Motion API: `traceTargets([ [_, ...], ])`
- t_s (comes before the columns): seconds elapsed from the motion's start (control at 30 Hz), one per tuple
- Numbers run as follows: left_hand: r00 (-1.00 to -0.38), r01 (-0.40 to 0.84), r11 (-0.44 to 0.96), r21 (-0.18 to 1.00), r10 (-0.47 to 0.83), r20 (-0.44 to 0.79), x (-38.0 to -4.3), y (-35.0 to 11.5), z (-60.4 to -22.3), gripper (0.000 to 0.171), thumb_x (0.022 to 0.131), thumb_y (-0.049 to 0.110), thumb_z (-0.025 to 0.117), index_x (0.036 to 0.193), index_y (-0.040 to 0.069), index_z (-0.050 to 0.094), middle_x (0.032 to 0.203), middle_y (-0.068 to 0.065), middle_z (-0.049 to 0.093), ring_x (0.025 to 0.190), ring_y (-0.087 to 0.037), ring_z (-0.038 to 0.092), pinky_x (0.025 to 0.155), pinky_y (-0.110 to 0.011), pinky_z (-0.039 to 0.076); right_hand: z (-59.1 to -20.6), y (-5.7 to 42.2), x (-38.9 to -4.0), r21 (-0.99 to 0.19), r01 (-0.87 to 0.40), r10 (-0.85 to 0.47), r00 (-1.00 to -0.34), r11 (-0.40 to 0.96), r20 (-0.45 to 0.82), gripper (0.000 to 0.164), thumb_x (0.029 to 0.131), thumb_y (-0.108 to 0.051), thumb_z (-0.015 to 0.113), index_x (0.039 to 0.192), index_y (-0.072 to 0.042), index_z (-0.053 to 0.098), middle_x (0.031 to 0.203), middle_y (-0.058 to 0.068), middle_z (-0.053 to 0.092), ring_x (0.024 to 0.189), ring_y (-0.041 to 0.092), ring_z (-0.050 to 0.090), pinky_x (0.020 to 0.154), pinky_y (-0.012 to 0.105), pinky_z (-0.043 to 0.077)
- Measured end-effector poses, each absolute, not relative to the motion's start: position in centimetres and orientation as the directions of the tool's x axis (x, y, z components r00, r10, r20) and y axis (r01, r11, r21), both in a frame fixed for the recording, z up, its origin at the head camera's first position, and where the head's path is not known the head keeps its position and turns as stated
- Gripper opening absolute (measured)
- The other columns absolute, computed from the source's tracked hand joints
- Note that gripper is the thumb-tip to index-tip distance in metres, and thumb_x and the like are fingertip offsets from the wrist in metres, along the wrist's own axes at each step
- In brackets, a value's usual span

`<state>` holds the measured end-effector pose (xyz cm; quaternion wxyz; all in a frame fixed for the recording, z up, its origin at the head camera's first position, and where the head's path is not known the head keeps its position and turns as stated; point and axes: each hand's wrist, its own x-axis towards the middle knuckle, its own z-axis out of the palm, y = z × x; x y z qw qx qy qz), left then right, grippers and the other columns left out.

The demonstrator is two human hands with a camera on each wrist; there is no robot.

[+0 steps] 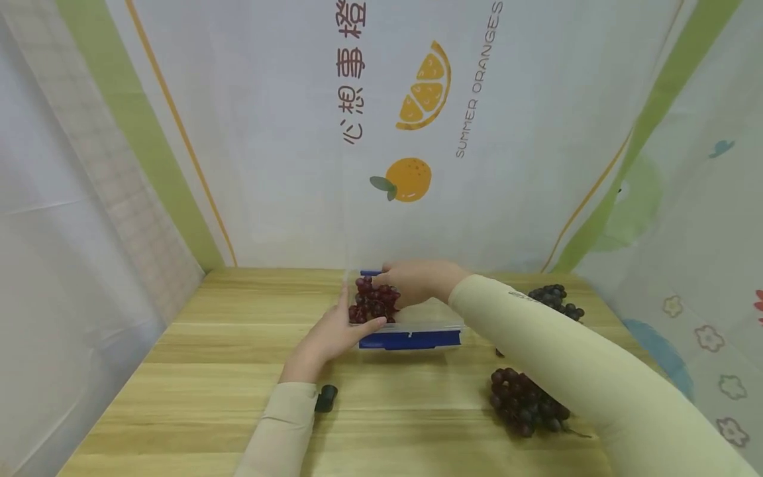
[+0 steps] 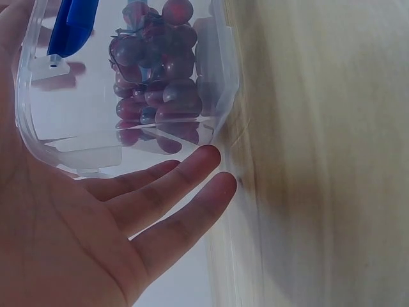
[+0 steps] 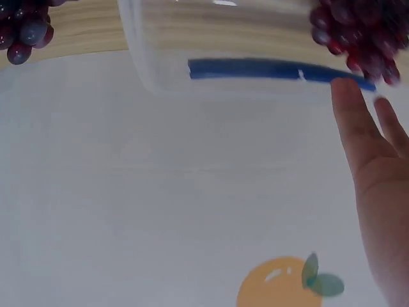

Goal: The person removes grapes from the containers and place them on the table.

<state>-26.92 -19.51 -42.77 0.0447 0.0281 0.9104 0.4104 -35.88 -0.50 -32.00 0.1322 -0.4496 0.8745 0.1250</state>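
A clear plastic box (image 1: 429, 324) with blue clips (image 1: 411, 340) stands at the table's far side. A bunch of red grapes (image 1: 375, 301) lies in its left end, showing through the wall in the left wrist view. My left hand (image 1: 328, 334) rests against the box's left front corner, thumb along the front rim, other fingers fairly straight beside the wall. My right hand (image 1: 420, 281) reaches over the box to the grapes; in the right wrist view its visible fingers (image 3: 354, 115) are extended just by the bunch. Some of its fingertips are hidden.
To the right on the wooden table (image 1: 238, 397) lie a dark red grape bunch (image 1: 524, 404) and a black grape bunch (image 1: 554, 301), partly behind my right sleeve. A printed white curtain (image 1: 286, 165) hangs behind the table's far edge.
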Motion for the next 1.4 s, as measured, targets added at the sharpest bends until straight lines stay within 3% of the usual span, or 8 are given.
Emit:
traceTargets([
  [0.1,-0.995,0.013,0.667,0.745,0.084,-0.057,-26.9,-19.4,-42.6,0.131,0.089,0.083,0.063,0.171,0.014,-0.013,0.178,-0.023,0.015,0.16,-0.048,0.031,0.126,-0.068,0.033,-33.1,-0.8,-36.4,0.117,-0.842,-0.782,-0.533,0.526,-0.324,0.063,0.097,-0.025,0.081,0.156,-0.023,0.056,0.148,0.011,0.056,0.131,0.026,0.062,0.113,0.044,0.055],
  [0.27,-0.995,0.01,0.675,0.738,0.077,-0.057,-27.1,-19.1,-42.4,0.132,0.088,0.084,0.063,0.171,0.014,-0.012,0.178,-0.023,0.016,0.16,-0.047,0.03,0.126,-0.068,0.032,-35.1,-0.7,-36.8,0.119,-0.798,-0.725,-0.589,0.59,-0.356,0.064,0.098,-0.029,0.08,0.157,-0.028,0.053,0.152,0.01,0.056,0.133,0.027,0.063,0.113,0.047,0.056],
  [0.43,-0.995,0.014,0.681,0.732,0.078,-0.054,-27.1,-18.8,-42.4,0.131,0.088,0.082,0.064,0.171,0.016,-0.012,0.176,-0.025,0.019,0.159,-0.047,0.032,0.127,-0.066,0.032,-36.7,0.6,-37.2,0.177,-0.778,-0.681,-0.618,0.603,-0.392,0.044,0.105,-0.026,0.069,0.148,-0.028,0.06,0.126,0.004,0.074,0.114,0.022,0.072,0.102,0.041,0.061],
  [0.57,-0.996,0.03,0.685,0.728,0.078,-0.032,-27.1,-18.9,-42.6,0.127,0.092,0.076,0.066,0.172,0.016,-0.012,0.173,-0.028,0.026,0.157,-0.048,0.037,0.126,-0.064,0.035,-37.0,1.5,-37.5,0.199,-0.793,-0.69,-0.603,0.576,-0.4,0.031,0.105,-0.026,0.068,0.136,-0.028,0.067,0.113,0.0,0.076,0.103,0.018,0.071,0.094,0.038,0.061],
  [0.7,-0.997,0.038,0.686,0.727,0.074,-0.019,-27.1,-18.9,-42.6,0.127,0.092,0.075,0.067,0.172,0.016,-0.012,0.172,-0.03,0.026,0.156,-0.049,0.038,0.126,-0.064,0.035,-36.0,1.6,-37.7,0.121,-0.788,-0.689,-0.592,0.604,-0.418,0.031,0.099,-0.015,0.076,0.128,-0.022,0.072,0.111,-0.001,0.075,0.098,0.015,0.068,0.089,0.035,0.061],
  [0.97,-0.997,0.021,0.681,0.732,0.073,-0.04,-27.1,-19.0,-42.7,0.131,0.088,0.08,0.066,0.172,0.018,-0.013,0.173,-0.029,0.025,0.157,-0.049,0.035,0.127,-0.065,0.034,-33.4,1.0,-37.4,0.016,-0.773,-0.696,-0.58,0.635,-0.423,0.023,0.095,-0.001,0.075,0.113,-0.016,0.074,0.105,0.0,0.073,0.092,0.014,0.064,0.087,0.034,0.061],
  [1.2,-0.997,0.017,0.681,0.732,0.067,-0.039,-27.1,-19.2,-42.7,0.13,0.089,0.08,0.066,0.172,0.014,-0.01,0.172,-0.03,0.027,0.157,-0.048,0.037,0.127,-0.064,0.034,-31.1,0.4,-37.0,0.041,-0.806,-0.723,-0.551,0.591,-0.417,0.029,0.093,0.005,0.072,0.113,-0.016,0.076,0.101,-0.002,0.075,0.086,0.013,0.064,0.081,0.029,0.061],
  [1.4,-0.996,0.028,0.673,0.739,0.079,-0.034,-27.0,-19.2,-42.6,0.129,0.09,0.077,0.067,0.171,0.017,-0.014,0.174,-0.028,0.022,0.158,-0.048,0.034,0.127,-0.065,0.033,-27.6,0.2,-36.2,0.127,-0.805,-0.705,-0.573,0.579,-0.419,0.03,0.095,0.005,0.066,0.114,-0.016,0.076,0.11,0.002,0.076,0.09,0.016,0.065,0.083,0.032,0.06],
])
